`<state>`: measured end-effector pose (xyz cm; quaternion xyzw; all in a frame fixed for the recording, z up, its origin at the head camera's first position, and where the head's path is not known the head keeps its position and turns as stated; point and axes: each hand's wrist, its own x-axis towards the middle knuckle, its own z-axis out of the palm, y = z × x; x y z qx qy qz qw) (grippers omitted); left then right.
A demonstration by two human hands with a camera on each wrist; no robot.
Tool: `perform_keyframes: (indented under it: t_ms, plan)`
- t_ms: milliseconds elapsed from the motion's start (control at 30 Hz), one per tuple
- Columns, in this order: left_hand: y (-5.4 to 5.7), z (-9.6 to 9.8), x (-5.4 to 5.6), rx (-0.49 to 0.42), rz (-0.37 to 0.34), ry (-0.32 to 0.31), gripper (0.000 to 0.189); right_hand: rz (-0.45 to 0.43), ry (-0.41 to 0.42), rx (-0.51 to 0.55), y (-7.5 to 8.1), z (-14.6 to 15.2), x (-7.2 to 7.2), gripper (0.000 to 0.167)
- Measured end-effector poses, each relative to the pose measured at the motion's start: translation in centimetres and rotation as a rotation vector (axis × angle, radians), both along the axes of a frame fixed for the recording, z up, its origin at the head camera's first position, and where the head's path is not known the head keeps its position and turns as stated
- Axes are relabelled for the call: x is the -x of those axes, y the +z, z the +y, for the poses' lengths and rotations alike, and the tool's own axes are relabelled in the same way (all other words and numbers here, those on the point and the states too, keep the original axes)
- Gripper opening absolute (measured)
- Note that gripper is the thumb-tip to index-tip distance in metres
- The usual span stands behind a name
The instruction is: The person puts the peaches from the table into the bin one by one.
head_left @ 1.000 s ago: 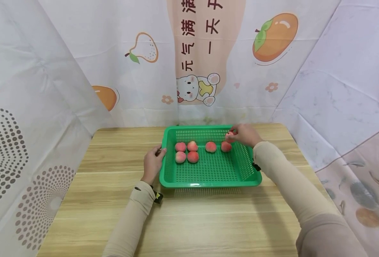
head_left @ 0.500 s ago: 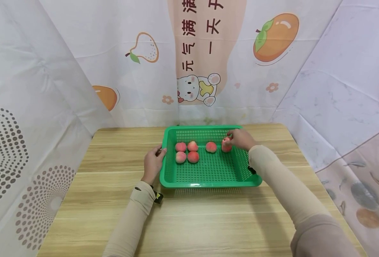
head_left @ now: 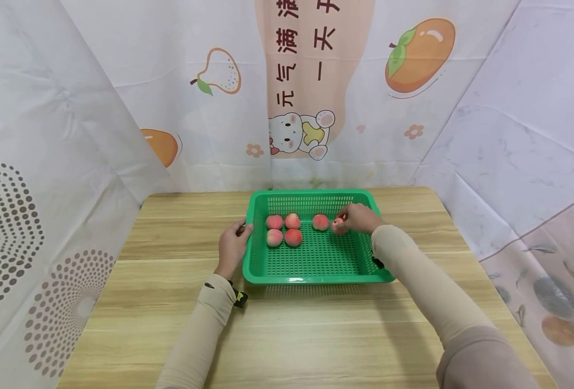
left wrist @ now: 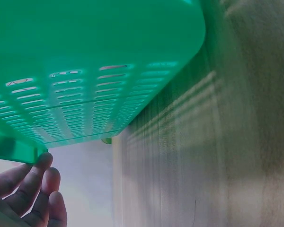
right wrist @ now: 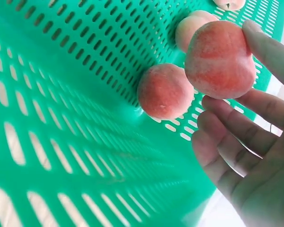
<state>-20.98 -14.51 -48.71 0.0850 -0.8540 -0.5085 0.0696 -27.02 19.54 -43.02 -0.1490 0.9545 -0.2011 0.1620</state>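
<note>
My left hand (head_left: 232,248) holds the left rim of a green plastic basket (head_left: 316,280); in the left wrist view its fingers (left wrist: 31,187) lie under that rim. Over the basket's right half, my right hand (head_left: 362,217) pinches a peach (right wrist: 220,59) between thumb and fingers. Close by in the right wrist view, a second peach (right wrist: 165,91) rests in the basket's corner area; the head view mostly hides it behind the hand. Left of the held fruit lies another peach (head_left: 321,222). Several peaches (head_left: 294,237) sit grouped in two rows at the basket's left.
The basket stands on a wood-grain table (head_left: 180,319), toward its back edge. A printed cloth (head_left: 209,162) hangs behind the table, with more cloth at both sides. Slotted walls (right wrist: 99,28) surround the peaches.
My right hand has moved left and a little toward me, lowering the pinched peach from near the back right of the basket. The left hand keeps its place on the rim.
</note>
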Motion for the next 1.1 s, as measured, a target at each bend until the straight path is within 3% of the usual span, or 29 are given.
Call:
perform_keyframes:
  t_ms: [500, 733, 1100]
  plan:
    - [0.0, 0.0, 0.0, 0.004, -0.007, 0.002, 0.043, -0.055, 0.080, -0.059, -2.2, -0.4, -0.1, 0.036]
    - [0.0, 0.0, 0.1, 0.006, 0.002, -0.006, 0.043, -0.101, 0.071, -0.098, -2.4, -0.9, -0.2, 0.032]
    - [-0.1, -0.1, 0.1, -0.009, 0.004, 0.003, 0.042, -0.081, 0.060, -0.085, -2.3, -0.9, -0.1, 0.027]
